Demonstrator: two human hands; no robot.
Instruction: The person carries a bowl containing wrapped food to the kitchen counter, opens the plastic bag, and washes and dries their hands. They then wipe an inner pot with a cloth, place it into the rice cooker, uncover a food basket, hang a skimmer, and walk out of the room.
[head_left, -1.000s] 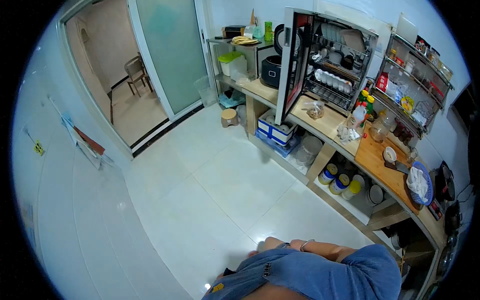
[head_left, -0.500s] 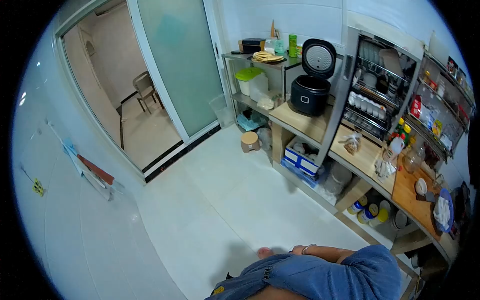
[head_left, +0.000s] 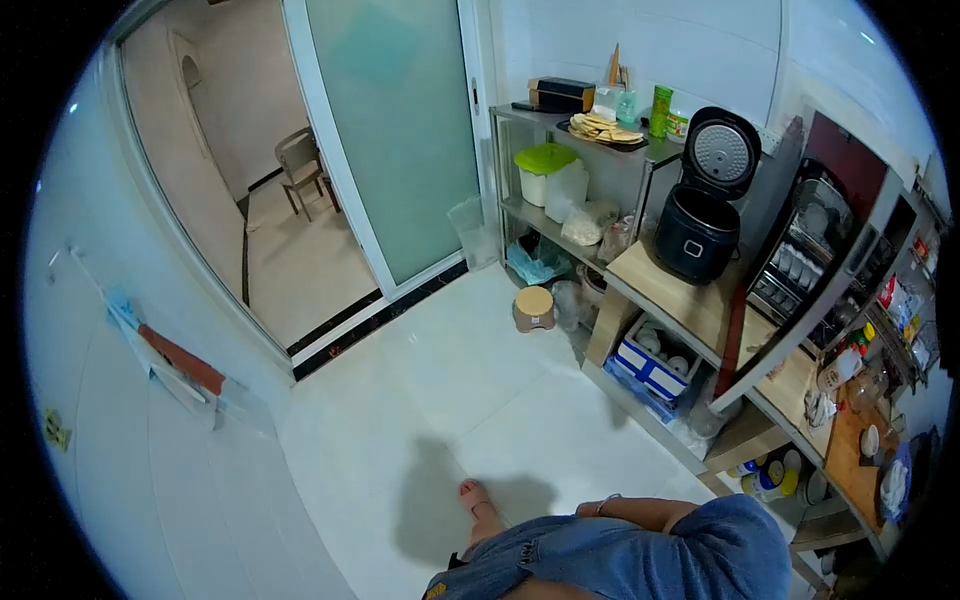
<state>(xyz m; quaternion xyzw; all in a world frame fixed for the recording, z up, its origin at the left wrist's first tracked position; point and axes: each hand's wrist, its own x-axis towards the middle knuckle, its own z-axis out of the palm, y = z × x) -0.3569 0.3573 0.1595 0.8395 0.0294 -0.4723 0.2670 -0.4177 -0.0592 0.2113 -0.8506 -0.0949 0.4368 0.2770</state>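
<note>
Only part of my right hand shows, low in front of my body beside the blue clothing. A bracelet circles its wrist. The fingers are hidden, so what they hold, if anything, cannot be seen. My left hand is out of sight. No object touches the visible part of my right hand; below it lies the white tiled floor. Ahead on the right, a black rice cooker stands on the wooden counter with its lid raised.
A metal shelf carries a stack of flatbreads and a green-lidded bin. A small stool stands on the floor. Beyond the sliding glass door is a chair. A dish cabinet is on the right.
My view has shifted left and forward, so the shelf and rice cooker appear larger and farther right. A foot has come further into view. My right arm stays low.
</note>
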